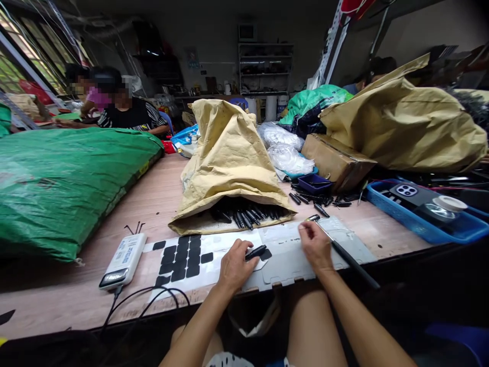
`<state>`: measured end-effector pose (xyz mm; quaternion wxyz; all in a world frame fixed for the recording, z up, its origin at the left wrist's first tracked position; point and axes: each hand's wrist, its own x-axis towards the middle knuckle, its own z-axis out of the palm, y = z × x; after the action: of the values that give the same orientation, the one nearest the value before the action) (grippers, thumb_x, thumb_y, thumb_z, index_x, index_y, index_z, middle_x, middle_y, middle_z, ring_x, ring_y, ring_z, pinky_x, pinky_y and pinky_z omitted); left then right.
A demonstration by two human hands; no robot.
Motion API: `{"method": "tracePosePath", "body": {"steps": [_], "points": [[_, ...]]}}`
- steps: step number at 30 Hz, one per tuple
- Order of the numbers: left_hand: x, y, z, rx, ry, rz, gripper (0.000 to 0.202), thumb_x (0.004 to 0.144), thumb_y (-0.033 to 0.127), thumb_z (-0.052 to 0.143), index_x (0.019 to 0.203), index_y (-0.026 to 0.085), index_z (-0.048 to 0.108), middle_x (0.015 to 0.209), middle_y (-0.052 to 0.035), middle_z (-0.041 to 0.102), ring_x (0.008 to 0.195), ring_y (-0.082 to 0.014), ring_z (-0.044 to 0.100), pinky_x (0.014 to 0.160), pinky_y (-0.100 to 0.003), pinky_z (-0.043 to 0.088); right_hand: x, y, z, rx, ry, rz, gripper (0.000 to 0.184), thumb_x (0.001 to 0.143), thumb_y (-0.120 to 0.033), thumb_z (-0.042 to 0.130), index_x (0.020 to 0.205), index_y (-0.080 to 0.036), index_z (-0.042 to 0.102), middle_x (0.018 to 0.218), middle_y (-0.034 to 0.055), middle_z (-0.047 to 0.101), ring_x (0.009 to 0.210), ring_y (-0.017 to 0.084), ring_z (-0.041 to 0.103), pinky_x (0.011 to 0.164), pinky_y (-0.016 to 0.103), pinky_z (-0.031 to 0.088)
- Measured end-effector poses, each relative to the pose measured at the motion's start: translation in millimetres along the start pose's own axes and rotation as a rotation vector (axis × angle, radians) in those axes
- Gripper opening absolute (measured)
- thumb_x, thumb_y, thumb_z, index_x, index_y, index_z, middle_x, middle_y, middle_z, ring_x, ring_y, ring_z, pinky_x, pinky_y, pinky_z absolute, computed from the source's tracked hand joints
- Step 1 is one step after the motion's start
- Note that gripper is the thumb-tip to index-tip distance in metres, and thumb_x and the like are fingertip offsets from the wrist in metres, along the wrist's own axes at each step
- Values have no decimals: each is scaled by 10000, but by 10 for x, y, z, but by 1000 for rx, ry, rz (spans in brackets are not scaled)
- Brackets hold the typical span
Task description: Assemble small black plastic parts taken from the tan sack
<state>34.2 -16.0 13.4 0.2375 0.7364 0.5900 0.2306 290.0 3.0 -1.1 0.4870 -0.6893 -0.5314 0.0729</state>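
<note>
Head view, bench: long wooden worktable [160, 193], white backing sheet of black adhesive squares [183, 257] at its near edge.
Left hand [234, 266]: fingers pinching a short black plastic piece [255, 252], long axis running rightward, over the sheet.
Right hand [315, 243]: just right, closed around a long black rod [349, 258] angled toward the near right.

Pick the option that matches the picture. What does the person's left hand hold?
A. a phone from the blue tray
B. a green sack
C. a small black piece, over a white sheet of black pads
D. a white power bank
C: the left hand pinches a small black piece above the white sheet with black pads, while the right hand holds a long black tool.
</note>
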Motion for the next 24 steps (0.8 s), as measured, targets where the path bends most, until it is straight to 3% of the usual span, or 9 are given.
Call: {"method": "tracePosePath", "body": {"steps": [2,5,8,10,13,16,19,22,24], "points": [[18,-11,3,8,1,41,231,829,289,691,1056,250,677,1019,-8,652,854,-167,620,783,-294,426,154,217,-220,-308,58,16,346,860,-452,554,1037,-182,680,930,103,650,887,262,579,806,382,455],[46,-62,32,5,19,84,157,841,290,688,993,259,707,987,-9,677,923,-195,625,853,-338,397,299,537,-491,-647,-98,101,405,839,-476,595,1112,-191,689,1048,160,638,975,335,577,806,449,444],[67,-119,67,-16,28,92,160,847,293,685,1002,269,719,985,-7,692,937,-200,626,869,-356,377,340,722,-614,-712,-263,71,308,899,-409,515,996,-176,691,978,154,640,921,308,593,772,416,445],[77,-142,81,-31,31,88,159,841,294,689,995,267,721,987,-4,695,940,-198,625,867,-356,372,316,719,-627,-693,-234,22,281,916,-367,470,930,-165,664,941,153,636,905,293,595,774,400,448],[92,-150,84,-65,27,70,137,825,280,694,957,261,723,976,6,697,952,-194,626,869,-352,362,171,520,-596,-541,-124,-4,253,901,-395,480,924,-182,615,928,135,639,871,272,606,769,383,464],[103,-141,82,-88,17,44,125,801,267,704,924,261,724,964,16,701,943,-189,627,875,-349,355,-114,181,-514,-232,-229,-2,268,883,-426,527,1044,-219,582,906,67,683,759,219,640,704,328,495],[107,-127,82,-95,8,21,124,784,253,711,907,256,724,961,20,703,933,-186,624,884,-346,358,-430,-144,-376,-88,-373,-94,334,917,-354,502,1226,-255,586,984,41,738,846,217,698,753,324,536],[109,-114,79,-94,4,3,135,775,247,718,909,254,726,961,18,703,934,-188,620,894,-346,362,-653,-381,-230,-33,-395,-225,403,942,-271,478,1326,-283,599,1212,46,724,1082,226,692,922,358,546],[112,-111,73,-100,-3,-1,133,778,251,720,911,257,729,960,19,702,934,-187,620,894,-344,364,-741,-499,-159,-17,-396,-291,405,965,-251,462,1341,-289,609,1272,46,703,1135,225,677,962,361,542]]}}
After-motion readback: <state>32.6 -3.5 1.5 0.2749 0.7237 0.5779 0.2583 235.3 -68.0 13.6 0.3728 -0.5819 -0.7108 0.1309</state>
